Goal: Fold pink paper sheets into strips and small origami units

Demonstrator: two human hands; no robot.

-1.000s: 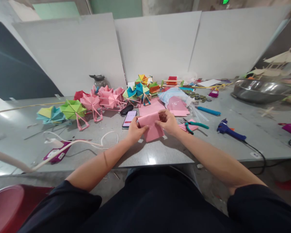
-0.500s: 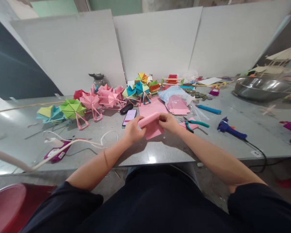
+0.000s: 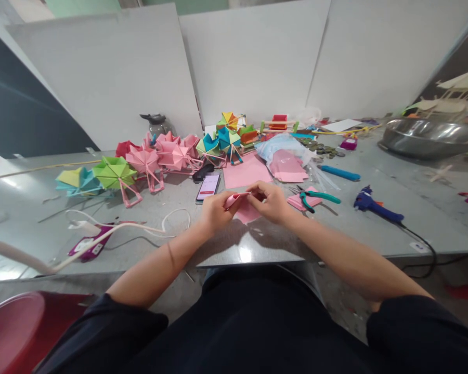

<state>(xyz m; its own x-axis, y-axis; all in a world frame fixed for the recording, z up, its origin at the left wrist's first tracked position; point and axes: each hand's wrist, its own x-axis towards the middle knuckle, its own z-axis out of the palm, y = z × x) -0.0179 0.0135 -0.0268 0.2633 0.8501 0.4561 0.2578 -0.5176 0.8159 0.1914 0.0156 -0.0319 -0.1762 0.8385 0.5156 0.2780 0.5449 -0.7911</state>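
Note:
A piece of pink paper [image 3: 246, 212], partly folded over, is held above the table's front edge. My left hand [image 3: 217, 210] grips its left end, fingers closed round the fold. At the right end my right hand [image 3: 270, 202] pinches the upper edge between thumb and fingers. Behind the hands lies a flat pink sheet [image 3: 247, 172]. A phone [image 3: 208, 187] with a lit screen is just beyond my left hand. Pliers with teal handles [image 3: 308, 197] rest on small pink pieces right of my right hand.
Folded paper models [image 3: 115, 171] line the back left. Along the back are a plastic bag [image 3: 283, 150] and a metal bowl [image 3: 425, 137]. A blue glue gun [image 3: 378, 205] lies at the right, a purple power strip [image 3: 91, 244] with a white cable at the left.
The pink paper's upper part has been turned from a broad flap to a narrow folded edge. My right hand's fingers have shifted along the top of it.

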